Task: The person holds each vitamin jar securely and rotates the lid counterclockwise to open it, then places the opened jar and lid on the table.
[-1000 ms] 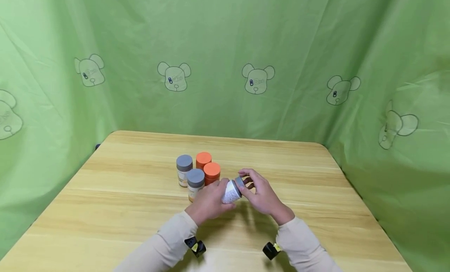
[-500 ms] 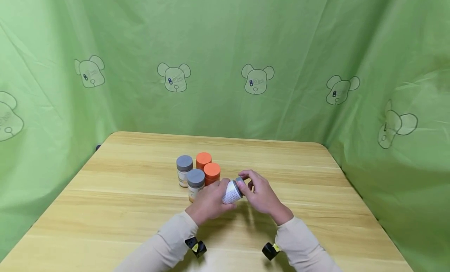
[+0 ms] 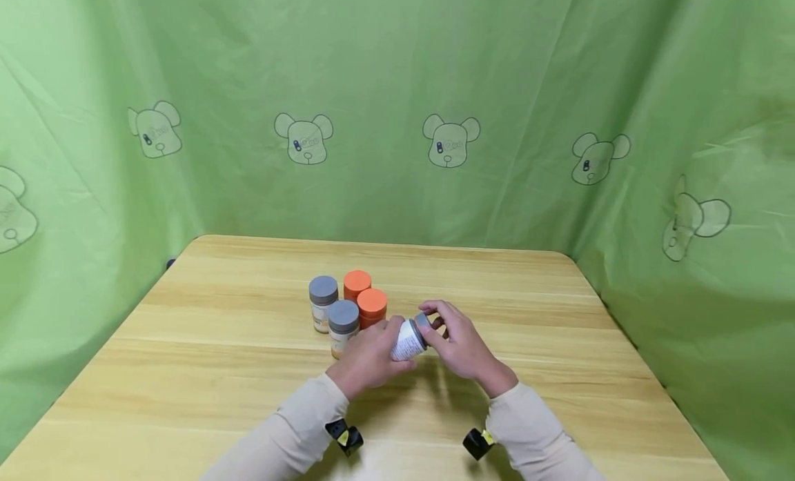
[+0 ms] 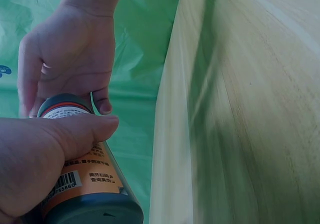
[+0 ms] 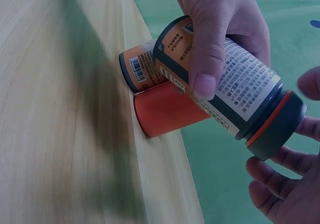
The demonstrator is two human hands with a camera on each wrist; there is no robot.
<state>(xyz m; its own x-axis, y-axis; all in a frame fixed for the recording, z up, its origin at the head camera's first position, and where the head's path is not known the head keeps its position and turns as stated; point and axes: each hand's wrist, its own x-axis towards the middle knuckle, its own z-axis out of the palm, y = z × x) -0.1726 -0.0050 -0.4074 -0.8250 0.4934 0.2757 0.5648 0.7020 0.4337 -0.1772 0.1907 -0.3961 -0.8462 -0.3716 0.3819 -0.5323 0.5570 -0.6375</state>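
Note:
My left hand [image 3: 370, 355] grips a pill bottle [image 3: 406, 341] with a white printed label and an orange lower part. The bottle is tilted, its cap end toward my right hand [image 3: 462, 343]. Thumb and fingers of that hand are around the dark grey cap [image 5: 280, 129]. In the right wrist view, a thin orange-red band shows at the cap's lower edge. The left thumb lies across the label, as the left wrist view shows, with the barcode [image 4: 67, 181] below it. Part of the bottle is hidden behind the left hand.
Two grey-capped bottles [image 3: 324, 291] [image 3: 344, 317] and two orange ones [image 3: 357, 282] [image 3: 372, 303] stand upright close together, just beyond the left hand. All are on a wooden table [image 3: 217, 315]. Green curtains [image 3: 385, 67] surround it at the back and sides.
The right thumb and fingers closed in around the cap, then shifted slightly back. The left hand and the bottle stay nearly still, and the standing bottles have not moved.

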